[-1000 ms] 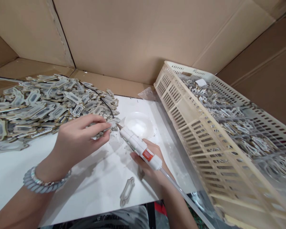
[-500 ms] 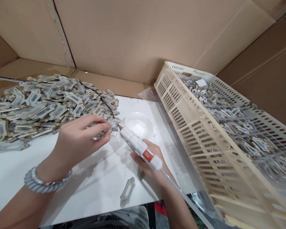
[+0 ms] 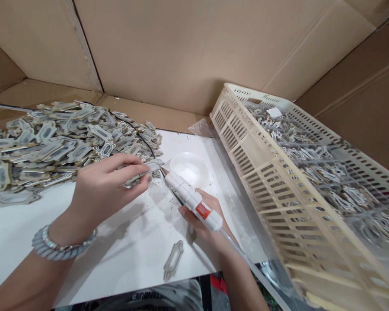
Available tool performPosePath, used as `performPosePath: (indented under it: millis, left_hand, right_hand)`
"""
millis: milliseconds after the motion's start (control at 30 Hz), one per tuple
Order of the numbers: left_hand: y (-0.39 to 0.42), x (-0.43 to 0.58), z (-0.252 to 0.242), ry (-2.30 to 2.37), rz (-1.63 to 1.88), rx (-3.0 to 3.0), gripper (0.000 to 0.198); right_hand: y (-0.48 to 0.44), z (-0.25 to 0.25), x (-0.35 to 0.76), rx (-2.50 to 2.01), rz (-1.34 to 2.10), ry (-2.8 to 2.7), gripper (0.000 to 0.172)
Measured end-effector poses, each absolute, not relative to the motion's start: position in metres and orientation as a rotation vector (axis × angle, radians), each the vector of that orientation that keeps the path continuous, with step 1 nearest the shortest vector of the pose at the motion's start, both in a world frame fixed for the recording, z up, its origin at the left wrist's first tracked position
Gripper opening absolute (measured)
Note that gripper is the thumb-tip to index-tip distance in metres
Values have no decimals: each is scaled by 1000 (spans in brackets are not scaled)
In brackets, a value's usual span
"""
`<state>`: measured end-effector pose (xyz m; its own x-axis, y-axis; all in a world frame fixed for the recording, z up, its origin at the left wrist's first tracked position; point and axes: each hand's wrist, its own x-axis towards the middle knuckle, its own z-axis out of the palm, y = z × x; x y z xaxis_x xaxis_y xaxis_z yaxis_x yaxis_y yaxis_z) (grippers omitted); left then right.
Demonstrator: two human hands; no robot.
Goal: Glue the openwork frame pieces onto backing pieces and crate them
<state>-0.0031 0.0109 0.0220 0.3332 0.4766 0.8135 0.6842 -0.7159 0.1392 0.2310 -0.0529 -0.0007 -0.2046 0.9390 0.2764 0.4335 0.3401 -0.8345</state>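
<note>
My right hand [image 3: 210, 220] is wrapped round a white hot glue gun [image 3: 189, 196] with an orange label; a long clear glue stick [image 3: 246, 259] trails from its back end. Between the fingertips of my left hand [image 3: 110, 185] is a small grey frame-shaped piece [image 3: 153, 166], partly hidden by the fingers. The gun's metal nozzle [image 3: 164, 171] points at this piece, at or very near its right end; contact cannot be made out. A loose frame piece [image 3: 173, 260] lies on the white tabletop [image 3: 116, 268] near the front edge, and another [image 3: 191, 234] shows partly beside my right hand.
A large heap of similar frame pieces [image 3: 52, 147] covers the left back of the table. Behind the gun sits a round white dish [image 3: 189, 168]. A cream plastic crate [image 3: 259, 172] with divided compartments of white pieces stands at right. Cardboard walls [image 3: 165, 52] enclose the back.
My right hand and the glue gun have shifted slightly right and down. My left hand has moved a little left, still pinching the frame piece.
</note>
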Motion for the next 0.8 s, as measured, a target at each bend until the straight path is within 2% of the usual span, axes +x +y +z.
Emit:
performPosePath:
  millis: [233,400,600,800]
  left_hand:
    - [9,1,25,-1103,-1478,-2440,12]
    - [-1,16,26,-1104,-1639,-2573,6]
    - [-19,34,17,-1292,-1929,-2887,13]
    - [-25,41,12,-1594,-2379,-3047,28]
  right_hand:
    - [-52,0,232,-1272,791,-1677,38]
    - [-59,1,233,-1384,1030,-1369,21]
    - [-67,-1,236,-1290,1271,-1111,43]
    - [-64,-8,238,-1158,1277,-1064,33]
